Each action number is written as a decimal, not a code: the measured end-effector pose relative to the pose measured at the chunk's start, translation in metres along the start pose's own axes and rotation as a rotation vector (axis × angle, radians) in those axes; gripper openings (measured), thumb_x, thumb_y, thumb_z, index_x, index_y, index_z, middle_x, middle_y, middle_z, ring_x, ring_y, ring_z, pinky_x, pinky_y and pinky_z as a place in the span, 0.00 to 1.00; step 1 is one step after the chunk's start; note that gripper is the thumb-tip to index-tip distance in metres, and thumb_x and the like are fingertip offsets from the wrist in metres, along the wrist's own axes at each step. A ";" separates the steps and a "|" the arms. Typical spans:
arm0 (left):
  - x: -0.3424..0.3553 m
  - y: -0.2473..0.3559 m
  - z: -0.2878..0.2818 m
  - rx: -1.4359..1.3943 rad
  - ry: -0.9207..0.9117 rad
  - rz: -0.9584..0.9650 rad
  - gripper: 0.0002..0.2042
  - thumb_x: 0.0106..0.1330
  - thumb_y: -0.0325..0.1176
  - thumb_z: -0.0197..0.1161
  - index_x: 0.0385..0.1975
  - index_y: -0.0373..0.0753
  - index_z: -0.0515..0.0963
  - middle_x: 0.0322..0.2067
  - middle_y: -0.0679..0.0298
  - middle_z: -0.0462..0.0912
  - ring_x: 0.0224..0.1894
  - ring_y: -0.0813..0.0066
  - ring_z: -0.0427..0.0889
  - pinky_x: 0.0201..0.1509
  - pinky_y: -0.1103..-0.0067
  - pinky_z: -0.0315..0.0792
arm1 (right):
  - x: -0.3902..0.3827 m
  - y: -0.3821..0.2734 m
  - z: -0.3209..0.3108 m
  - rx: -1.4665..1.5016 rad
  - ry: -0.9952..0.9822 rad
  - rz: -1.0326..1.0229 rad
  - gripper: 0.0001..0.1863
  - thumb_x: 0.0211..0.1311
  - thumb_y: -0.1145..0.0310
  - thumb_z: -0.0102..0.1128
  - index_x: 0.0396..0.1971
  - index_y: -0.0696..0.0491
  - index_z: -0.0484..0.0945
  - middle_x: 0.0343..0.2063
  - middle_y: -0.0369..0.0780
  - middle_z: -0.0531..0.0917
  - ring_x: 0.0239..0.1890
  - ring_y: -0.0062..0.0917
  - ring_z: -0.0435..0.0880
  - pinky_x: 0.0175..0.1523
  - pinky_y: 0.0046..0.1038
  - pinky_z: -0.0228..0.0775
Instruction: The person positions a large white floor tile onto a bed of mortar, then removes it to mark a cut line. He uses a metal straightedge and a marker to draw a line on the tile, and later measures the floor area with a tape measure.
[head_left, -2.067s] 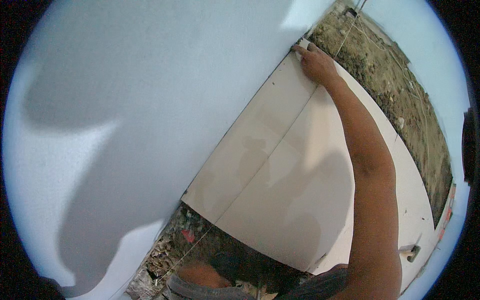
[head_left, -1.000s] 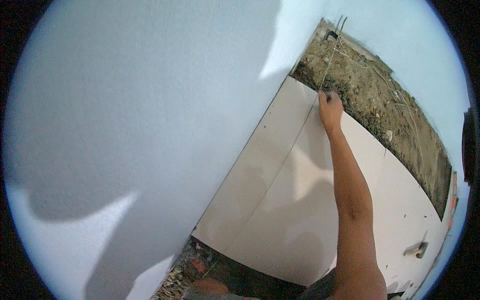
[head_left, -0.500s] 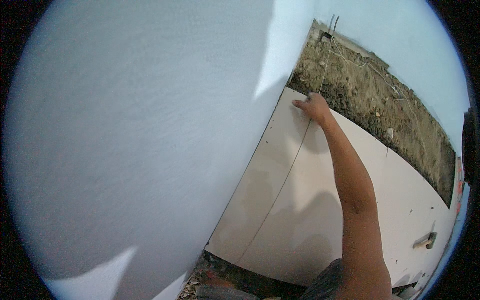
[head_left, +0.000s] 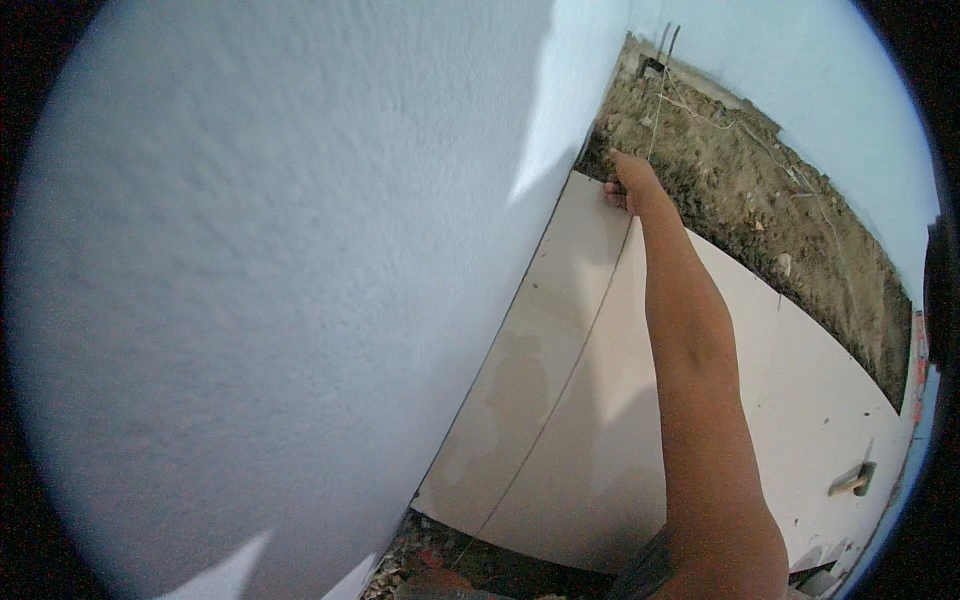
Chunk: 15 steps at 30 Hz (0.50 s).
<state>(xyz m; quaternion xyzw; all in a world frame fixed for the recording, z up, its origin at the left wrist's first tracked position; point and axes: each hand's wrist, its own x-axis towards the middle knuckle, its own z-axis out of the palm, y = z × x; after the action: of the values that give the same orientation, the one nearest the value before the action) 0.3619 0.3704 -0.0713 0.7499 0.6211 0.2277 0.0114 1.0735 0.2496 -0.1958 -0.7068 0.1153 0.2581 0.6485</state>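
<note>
My right hand [head_left: 628,183] reaches to the far edge of the pale cream tiles [head_left: 505,365], near their corner beside the white wall [head_left: 280,250]. One finger stretches over the dark soil [head_left: 760,200]; the others are bent and apart at the tile edge, with nothing visible held in them. A thin taut string [head_left: 655,130] runs from the far soil across the tiles, passing by and partly under my hand. My left hand is not in view.
A mallet [head_left: 852,483] with a pale handle lies on the right tile. Short pipes [head_left: 668,45] and loose white cord stand or lie at the far soil edge. A pale blue wall [head_left: 820,80] borders it. Rubble [head_left: 400,560] shows at the bottom, an orange object [head_left: 918,365] far right.
My right hand has moved from the far corner rightward to the string, then back slightly left and forward onto the soil edge, its fingers shifting. The view has also shifted.
</note>
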 end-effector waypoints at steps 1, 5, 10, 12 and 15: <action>0.000 -0.002 -0.003 0.002 0.006 0.001 0.11 0.60 0.40 0.60 0.34 0.38 0.77 0.33 0.57 0.80 0.34 0.68 0.79 0.39 0.72 0.72 | -0.003 0.001 -0.003 0.056 -0.015 0.005 0.22 0.59 0.59 0.56 0.45 0.61 0.68 0.27 0.41 0.71 0.20 0.28 0.75 0.19 0.32 0.71; 0.008 0.008 0.004 -0.019 0.003 0.040 0.11 0.60 0.40 0.60 0.34 0.39 0.77 0.33 0.58 0.80 0.34 0.68 0.79 0.39 0.72 0.72 | 0.084 0.041 -0.036 -0.074 0.012 -0.237 0.24 0.60 0.61 0.54 0.49 0.64 0.64 0.31 0.44 0.73 0.20 0.29 0.78 0.19 0.30 0.74; 0.009 0.015 -0.029 0.052 0.080 0.082 0.11 0.60 0.41 0.60 0.34 0.39 0.76 0.33 0.58 0.80 0.34 0.68 0.79 0.39 0.73 0.72 | -0.013 0.021 -0.004 0.125 -0.014 -0.303 0.21 0.60 0.65 0.54 0.46 0.65 0.65 0.37 0.48 0.75 0.22 0.29 0.80 0.21 0.29 0.75; 0.011 0.018 -0.043 0.055 0.121 0.118 0.11 0.60 0.41 0.60 0.34 0.39 0.76 0.33 0.58 0.80 0.34 0.68 0.79 0.39 0.73 0.72 | -0.015 0.021 -0.012 0.077 -0.063 -0.386 0.20 0.60 0.66 0.53 0.46 0.65 0.65 0.36 0.47 0.75 0.22 0.29 0.80 0.22 0.29 0.76; 0.012 0.017 -0.094 0.102 0.237 0.166 0.11 0.60 0.41 0.60 0.34 0.39 0.76 0.33 0.59 0.80 0.34 0.68 0.79 0.39 0.73 0.73 | -0.043 0.018 -0.014 0.298 -0.152 -0.247 0.18 0.61 0.66 0.53 0.45 0.63 0.67 0.37 0.45 0.75 0.29 0.30 0.80 0.30 0.31 0.77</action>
<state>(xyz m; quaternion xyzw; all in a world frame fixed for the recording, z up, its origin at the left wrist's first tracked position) 0.3460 0.3528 0.0224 0.7662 0.5645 0.2831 -0.1191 1.0313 0.2260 -0.1887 -0.5904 0.0151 0.2092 0.7794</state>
